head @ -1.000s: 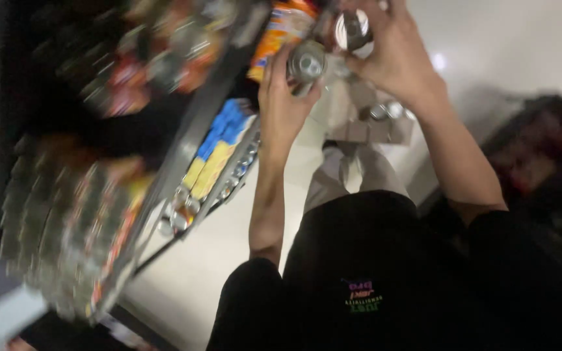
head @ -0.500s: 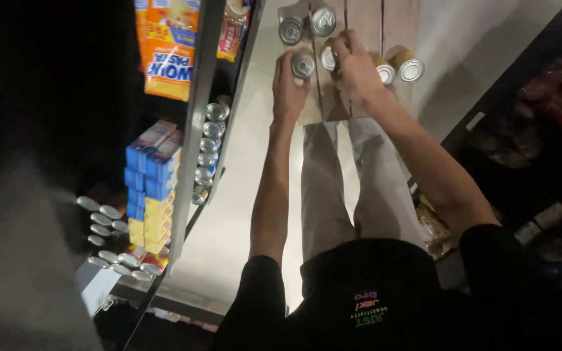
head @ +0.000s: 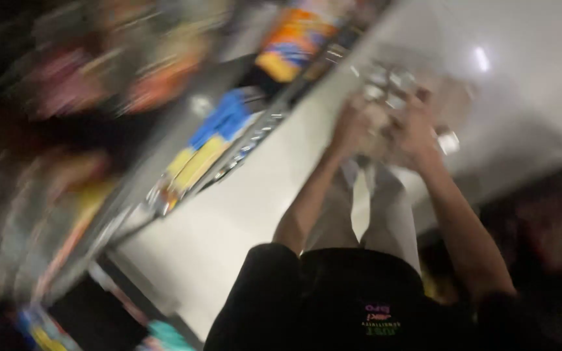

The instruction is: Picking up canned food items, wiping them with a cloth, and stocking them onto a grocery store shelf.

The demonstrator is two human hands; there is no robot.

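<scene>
Far left, the store shelves (head: 99, 162) smear past, blue and yellow boxes (head: 213, 140) stacked edge-on so they fill the ledge. Next the left hand (head: 352, 123), reaching out over the pale floor (head: 229, 221) to a cluster of silver cans (head: 388, 84), then the right hand (head: 414, 133) beside it; both crowd the cans, but blur hides whether fingers are apart or clamped
</scene>
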